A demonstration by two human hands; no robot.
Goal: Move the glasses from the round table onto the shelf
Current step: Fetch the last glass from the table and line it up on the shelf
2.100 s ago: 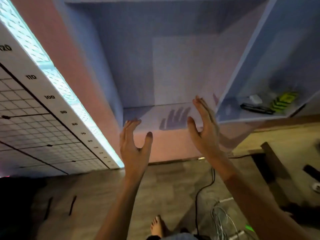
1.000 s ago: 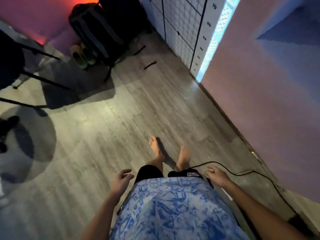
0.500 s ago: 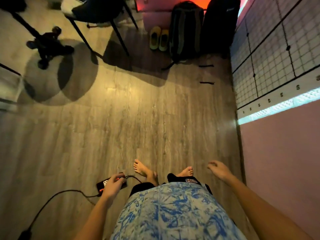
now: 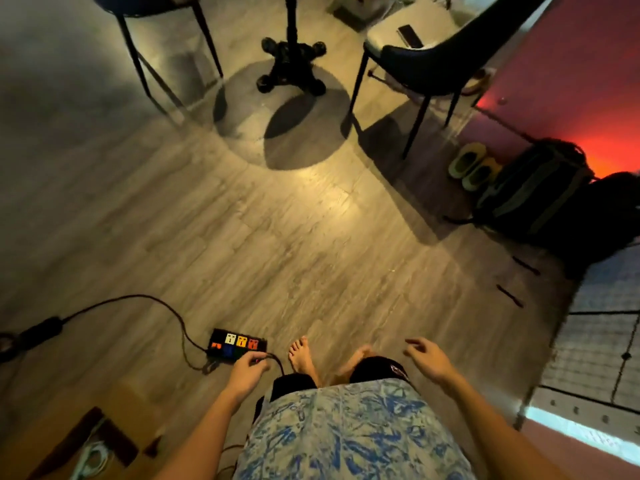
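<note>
At the far end of the grey wood-plank floor (image 4: 277, 237) stands a black four-footed metal pedestal (image 4: 290, 69), probably the round table's, well apart from both hands and slightly left of straight ahead. The tabletop and the glasses lie out of view, so their look cannot be told. The left hand (image 4: 247, 370), marginally better aligned, and the right hand (image 4: 427, 358) hang loosely curled, empty.

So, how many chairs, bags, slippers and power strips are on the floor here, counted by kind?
Chairs: 2
Bags: 2
Slippers: 2
Power strip: 1
Total: 7
</note>
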